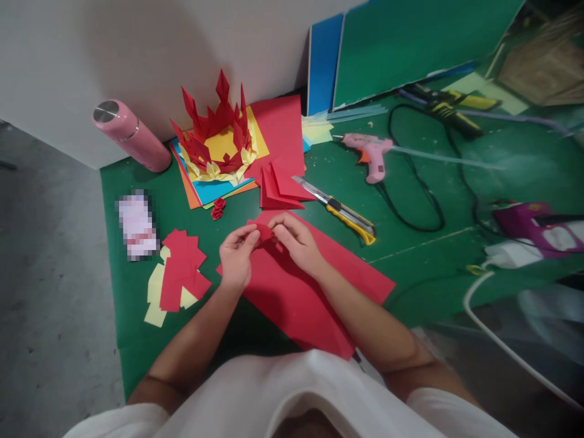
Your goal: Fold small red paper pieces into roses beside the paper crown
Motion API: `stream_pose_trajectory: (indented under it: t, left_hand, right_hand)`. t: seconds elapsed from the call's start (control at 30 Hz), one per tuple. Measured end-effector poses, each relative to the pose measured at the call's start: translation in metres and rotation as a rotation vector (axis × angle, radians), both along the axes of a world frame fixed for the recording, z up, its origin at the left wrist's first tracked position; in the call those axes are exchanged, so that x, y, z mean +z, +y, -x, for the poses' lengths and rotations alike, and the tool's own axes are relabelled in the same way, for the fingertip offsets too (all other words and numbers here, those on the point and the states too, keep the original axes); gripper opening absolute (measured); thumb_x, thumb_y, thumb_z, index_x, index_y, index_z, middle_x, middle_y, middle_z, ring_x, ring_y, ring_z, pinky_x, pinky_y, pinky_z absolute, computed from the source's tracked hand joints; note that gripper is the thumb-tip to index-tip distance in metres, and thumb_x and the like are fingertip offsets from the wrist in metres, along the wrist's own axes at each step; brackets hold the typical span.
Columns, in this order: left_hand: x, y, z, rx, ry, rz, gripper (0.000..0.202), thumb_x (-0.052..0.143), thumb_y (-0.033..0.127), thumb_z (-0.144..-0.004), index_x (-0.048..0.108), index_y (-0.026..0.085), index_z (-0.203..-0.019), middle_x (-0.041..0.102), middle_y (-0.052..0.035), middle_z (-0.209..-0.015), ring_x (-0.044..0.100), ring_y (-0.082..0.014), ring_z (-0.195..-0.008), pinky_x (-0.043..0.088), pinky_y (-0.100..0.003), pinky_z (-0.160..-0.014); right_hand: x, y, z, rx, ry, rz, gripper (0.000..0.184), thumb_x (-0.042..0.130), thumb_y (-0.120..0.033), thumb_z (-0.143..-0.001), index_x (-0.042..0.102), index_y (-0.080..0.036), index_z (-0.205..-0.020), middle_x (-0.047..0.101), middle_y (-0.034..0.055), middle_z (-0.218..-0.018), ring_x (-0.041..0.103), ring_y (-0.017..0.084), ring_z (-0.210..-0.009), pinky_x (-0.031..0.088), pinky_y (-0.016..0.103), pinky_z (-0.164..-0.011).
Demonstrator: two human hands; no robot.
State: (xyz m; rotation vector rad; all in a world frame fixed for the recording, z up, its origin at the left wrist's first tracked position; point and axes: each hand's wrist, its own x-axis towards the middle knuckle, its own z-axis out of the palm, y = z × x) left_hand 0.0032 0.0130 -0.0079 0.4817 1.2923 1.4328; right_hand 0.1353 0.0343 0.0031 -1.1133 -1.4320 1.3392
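Between my two hands is a small piece of red paper point(265, 233), its exact shape partly covered by fingers. My left hand point(237, 255) pinches its left side, thumb on top. The fingers of my right hand point(296, 244) close on its right end. Below both hands lies a large red paper sheet point(314, 292) on the green tabletop. Just beyond them are folded red papers point(280, 187) and a small red paper rose point(218, 208). A red and yellow folded-paper crown point(214, 143) sits farther back on coloured sheets.
A yellow utility knife point(342, 213) lies right of my hands, blade showing. Behind it are a pink glue gun point(371, 152) and its black cord. Red and cream paper pieces point(177, 271), a phone point(137, 225) and a pink bottle point(134, 137) are on the left.
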Motion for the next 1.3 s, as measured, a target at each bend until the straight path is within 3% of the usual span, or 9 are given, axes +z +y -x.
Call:
stream_pose_trajectory:
  t: [0.23, 0.33, 0.43, 0.57, 0.77, 0.93, 1.07, 1.2, 1.3]
  left_hand:
    - [-0.002, -0.001, 0.003, -0.091, 0.029, -0.058, 0.04, 0.084, 0.04, -0.062, 0.066, 0.024, -0.094, 0.07, 0.0021, -0.084, 0.066, -0.0093, -0.077, 0.052, -0.023, -0.078]
    - [0.003, -0.003, 0.003, -0.124, 0.031, -0.081, 0.052, 0.083, 0.039, -0.066, 0.061, 0.028, -0.111, 0.069, 0.0038, -0.08, 0.067, -0.0103, -0.077, 0.053, -0.023, -0.077]
    - [0.005, -0.002, 0.002, -0.118, 0.005, -0.067, 0.05, 0.086, 0.037, -0.062, 0.064, 0.024, -0.105, 0.07, 0.003, -0.078, 0.067, -0.0105, -0.073, 0.053, -0.022, -0.072]
    - [0.004, -0.001, 0.002, -0.065, -0.054, -0.058, 0.044, 0.089, 0.038, -0.054, 0.066, 0.019, -0.086, 0.072, 0.002, -0.077, 0.068, -0.01, -0.069, 0.053, -0.021, -0.069]
    - [0.007, -0.001, 0.0, -0.105, -0.118, -0.112, 0.038, 0.088, 0.032, -0.059, 0.063, 0.022, -0.085, 0.07, 0.0036, -0.073, 0.066, -0.0082, -0.064, 0.054, -0.019, -0.065]
    - [0.006, 0.0, 0.001, -0.086, -0.078, -0.115, 0.04, 0.088, 0.03, -0.06, 0.061, 0.022, -0.089, 0.067, 0.0034, -0.076, 0.064, -0.0069, -0.068, 0.052, -0.017, -0.067]
    - [0.0, 0.0, 0.001, -0.05, 0.023, -0.163, 0.039, 0.088, 0.029, -0.06, 0.062, 0.022, -0.089, 0.063, 0.0023, -0.089, 0.062, -0.0066, -0.078, 0.05, -0.016, -0.071]
    - [-0.002, -0.001, 0.002, -0.123, 0.113, -0.213, 0.035, 0.086, 0.03, -0.064, 0.064, 0.022, -0.09, 0.063, -0.0004, -0.093, 0.062, -0.0106, -0.09, 0.05, -0.021, -0.082]
    - [0.0, -0.002, 0.004, -0.189, 0.14, -0.213, 0.028, 0.082, 0.034, -0.068, 0.069, 0.021, -0.089, 0.066, -0.0023, -0.093, 0.064, -0.0124, -0.088, 0.052, -0.024, -0.08]
  right_hand:
    - [0.001, -0.006, 0.003, -0.074, -0.161, -0.225, 0.021, 0.056, -0.037, -0.091, 0.053, -0.022, -0.076, 0.056, 0.0001, -0.073, 0.052, 0.015, -0.068, 0.043, 0.03, -0.067]
    - [-0.001, -0.005, 0.002, -0.07, -0.13, -0.245, 0.021, 0.056, -0.035, -0.091, 0.052, -0.023, -0.074, 0.056, 0.0007, -0.074, 0.053, 0.016, -0.07, 0.044, 0.032, -0.069]
    - [-0.003, -0.003, 0.001, -0.069, -0.066, -0.245, 0.025, 0.057, -0.039, -0.091, 0.053, -0.023, -0.072, 0.055, 0.0006, -0.073, 0.053, 0.016, -0.073, 0.045, 0.033, -0.071]
    - [-0.004, -0.002, 0.001, -0.042, 0.074, -0.164, 0.026, 0.062, -0.043, -0.087, 0.056, -0.022, -0.072, 0.055, -0.0002, -0.074, 0.053, 0.015, -0.071, 0.045, 0.031, -0.069]
    - [-0.002, -0.001, -0.004, -0.009, 0.267, 0.043, 0.03, 0.056, -0.051, -0.09, 0.063, -0.023, -0.083, 0.055, -0.0013, -0.068, 0.052, 0.012, -0.058, 0.044, 0.027, -0.057]
    - [0.0, -0.001, -0.004, -0.048, 0.112, -0.103, 0.029, 0.059, -0.051, -0.088, 0.061, -0.022, -0.089, 0.061, 0.0005, -0.08, 0.056, 0.012, -0.062, 0.048, 0.027, -0.06]
    - [0.0, -0.002, 0.0, -0.106, -0.087, -0.214, 0.018, 0.064, -0.037, -0.086, 0.058, -0.021, -0.082, 0.061, -0.0001, -0.075, 0.057, 0.012, -0.065, 0.049, 0.027, -0.064]
    - [-0.002, 0.0, 0.0, -0.145, -0.177, -0.299, 0.011, 0.061, -0.026, -0.086, 0.058, -0.021, -0.077, 0.062, -0.0006, -0.071, 0.057, 0.013, -0.064, 0.048, 0.026, -0.062]
    - [-0.003, 0.0, -0.002, -0.141, -0.238, -0.381, 0.01, 0.061, -0.023, -0.086, 0.058, -0.021, -0.076, 0.063, -0.0006, -0.07, 0.057, 0.013, -0.063, 0.047, 0.027, -0.062]
